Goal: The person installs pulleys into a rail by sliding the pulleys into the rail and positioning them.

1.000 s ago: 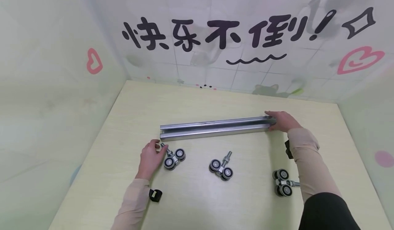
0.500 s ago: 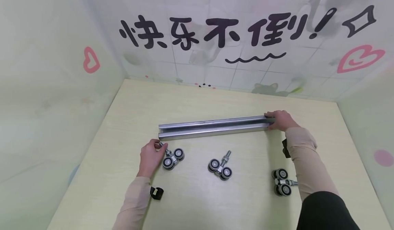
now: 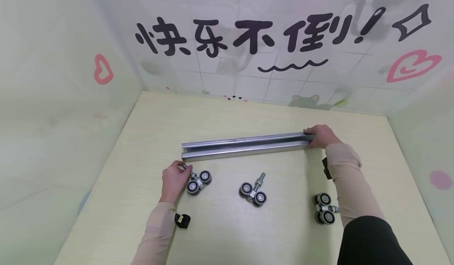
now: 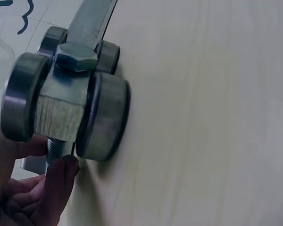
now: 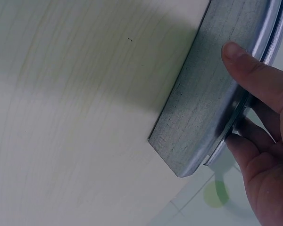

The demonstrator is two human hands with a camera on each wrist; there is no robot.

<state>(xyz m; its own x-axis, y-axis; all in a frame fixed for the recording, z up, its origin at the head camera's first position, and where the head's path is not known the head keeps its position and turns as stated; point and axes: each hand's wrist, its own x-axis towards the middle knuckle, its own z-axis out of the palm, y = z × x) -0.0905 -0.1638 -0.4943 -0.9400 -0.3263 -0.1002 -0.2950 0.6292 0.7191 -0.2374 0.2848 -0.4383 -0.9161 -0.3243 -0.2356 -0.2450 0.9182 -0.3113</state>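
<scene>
My left hand [image 3: 174, 180] pinches the threaded bolt of a four-wheeled trolley roller [image 3: 199, 182] at the left of the table. Close up in the left wrist view, thumb and fingertips meet on the bolt below the metal body of this roller [image 4: 61, 106]. A long silver C-shaped rail [image 3: 244, 146] lies just beyond it, its slot facing up. Around the rail's right end my right hand [image 3: 322, 136] is curled. The right wrist view has its thumb on the side of the rail [image 5: 198, 94] and the other fingers at the far side, partly hidden.
A second trolley roller [image 3: 253, 194] lies mid-table, bolt pointing away. A third roller [image 3: 324, 208] lies at the right, its bolt tip behind the right sleeve [image 3: 349, 174]. Printed cloth walls [image 3: 227, 60] enclose the pale table [image 3: 227, 233] at the back and sides.
The head view has shifted slightly, so everything sits a little further left and up. Both hands keep their places on the roller's bolt and the rail; the other rollers lie still.
</scene>
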